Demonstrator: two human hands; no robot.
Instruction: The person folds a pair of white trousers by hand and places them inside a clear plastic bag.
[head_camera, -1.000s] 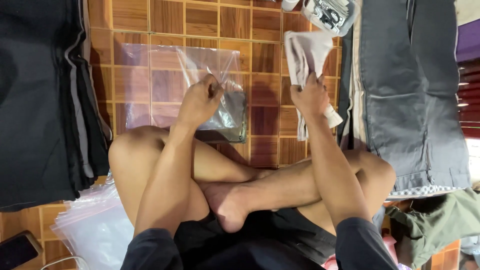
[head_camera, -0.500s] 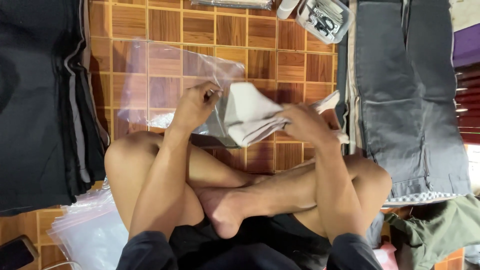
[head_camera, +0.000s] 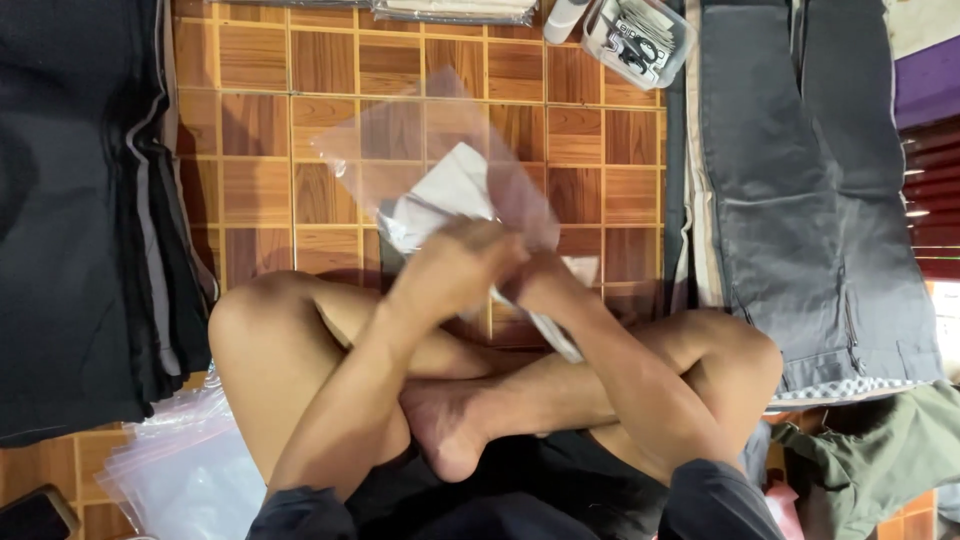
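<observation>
Plastic bag (head_camera: 440, 140), one and clear, is held above the tiled floor (head_camera: 260, 120) in front of your crossed legs, with one pale folded cloth (head_camera: 450, 190) partly inside. Your left hand (head_camera: 455, 265) and right hand (head_camera: 535, 285) both close on the bag mouth and cloth, touching each other. Open floor lies left and right of the bag. Dark trousers (head_camera: 70, 200) border the left edge, grey trousers (head_camera: 790, 180) the right. One small box (head_camera: 635, 35) stands at the top.

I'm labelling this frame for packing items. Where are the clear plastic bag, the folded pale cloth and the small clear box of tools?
clear plastic bag (head_camera: 400, 130), head view, its upper empty part.
folded pale cloth (head_camera: 450, 185), head view, middle of the fold inside the bag.
small clear box (head_camera: 640, 35), head view, its middle.
</observation>
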